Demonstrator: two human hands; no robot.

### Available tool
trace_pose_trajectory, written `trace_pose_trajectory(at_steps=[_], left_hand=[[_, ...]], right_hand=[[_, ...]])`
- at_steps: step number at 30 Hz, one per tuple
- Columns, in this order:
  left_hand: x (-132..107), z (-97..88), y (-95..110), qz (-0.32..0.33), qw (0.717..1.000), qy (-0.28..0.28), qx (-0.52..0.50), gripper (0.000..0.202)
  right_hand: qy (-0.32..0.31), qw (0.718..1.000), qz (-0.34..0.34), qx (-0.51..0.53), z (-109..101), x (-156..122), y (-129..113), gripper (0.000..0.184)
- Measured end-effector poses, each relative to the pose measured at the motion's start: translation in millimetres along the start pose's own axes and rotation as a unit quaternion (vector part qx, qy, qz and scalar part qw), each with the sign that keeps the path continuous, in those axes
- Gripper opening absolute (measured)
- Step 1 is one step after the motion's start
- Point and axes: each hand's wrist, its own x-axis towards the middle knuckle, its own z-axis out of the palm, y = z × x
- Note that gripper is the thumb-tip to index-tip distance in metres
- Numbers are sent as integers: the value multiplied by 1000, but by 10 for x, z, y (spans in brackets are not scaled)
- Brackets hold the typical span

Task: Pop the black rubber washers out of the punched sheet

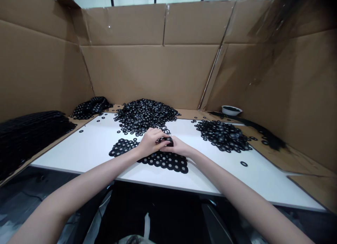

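My left hand (151,142) and my right hand (176,146) meet over a flat sheet of joined black rings (164,162). Fingers of both hands are closed round a small dark bunch of black rings (170,142) between them; fingers partly hide it, so I cannot tell how many rings are in it. The sheet lies on the white table under my hands, its left part showing beyond my left wrist. Just behind my hands rises a large heap of loose black rings (144,112).
A smaller heap of rings (222,135) lies to the right, with a single ring (244,164) nearer the edge. A white bowl (231,111) stands at the back right. Black strands (265,135) lie beside it. A dark stack (34,131) sits left. Cardboard walls (150,72) surround the white table (92,145).
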Motion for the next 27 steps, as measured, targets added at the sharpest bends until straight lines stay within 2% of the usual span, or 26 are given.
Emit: trace_pose_trajectory(at_steps=[7,13,17,23,27], left_hand=[[3,-17,18,-37,998,-14,-46,26],[17,-2,1,-95,991,3,-91,30],[27,-19,19,-103,991,4,-88,29],[30,-21,17,-135,982,36,-124,28],[32,-19,4,-157,975,53,-147,28]], right_hand=[[12,1000,-20,3,55,31,-23,29],[-2,1000,5,-17,50,16,-32,31],[-1,1000,3,-23,39,13,-7,32],[6,997,23,-74,24,27,-13,35],[-1,999,10,-47,17,21,-49,34]])
